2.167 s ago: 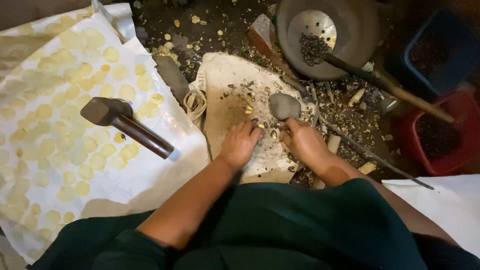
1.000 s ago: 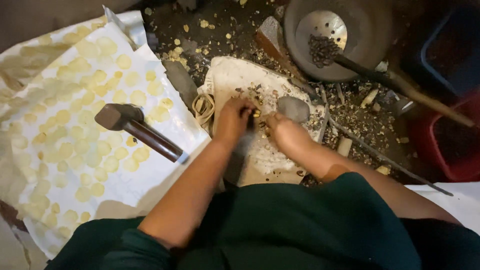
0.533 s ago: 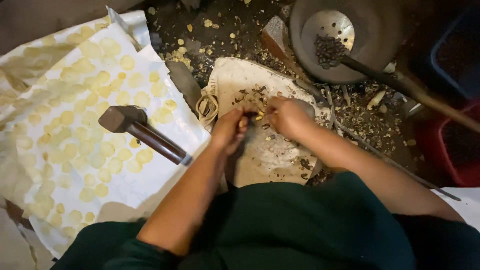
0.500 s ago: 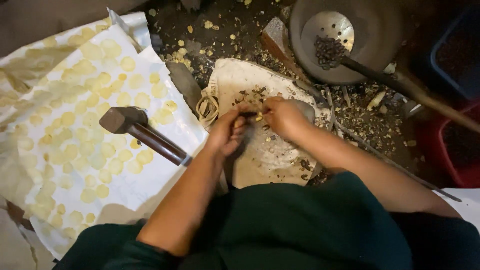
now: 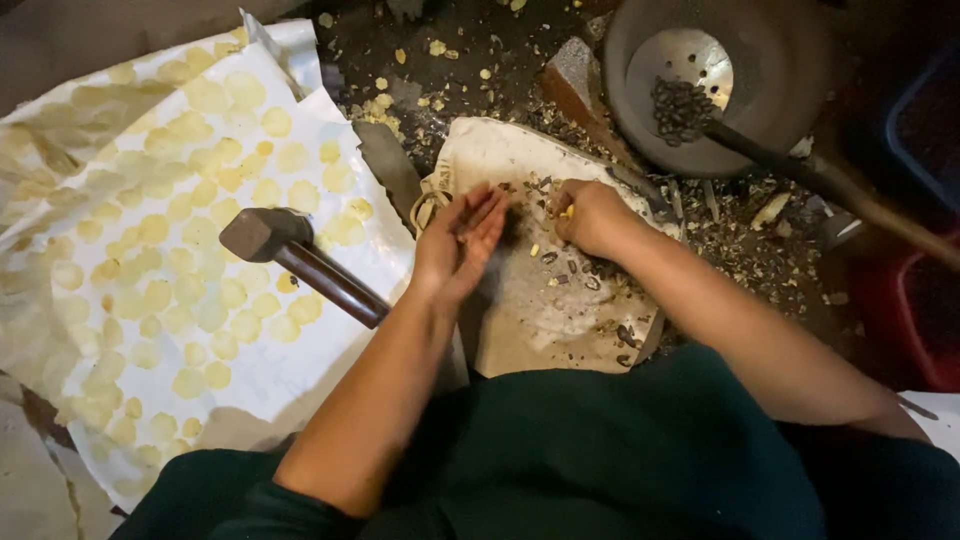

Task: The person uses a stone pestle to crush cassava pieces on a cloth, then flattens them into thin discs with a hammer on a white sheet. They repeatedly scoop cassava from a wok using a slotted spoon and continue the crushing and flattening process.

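Note:
My left hand is held flat, palm turned up, over the left part of a dusty pale cloth on the ground; small dark bits lie on its fingers. My right hand has its fingers curled on a small yellow kernel piece above the cloth's middle. Dark shell bits and yellow fragments are scattered over the cloth. A grey stone lies mostly hidden behind my right hand.
A hammer with a dark wooden handle lies on a white sheet with yellow spots at left. A grey bowl with dark seeds and a long wooden handle stands at top right. Red container at right; shell litter around.
Both hands moved up from the cloth's near edge to its middle. My right hand now covers the grey stone. My left hand has turned palm up and opened flat.

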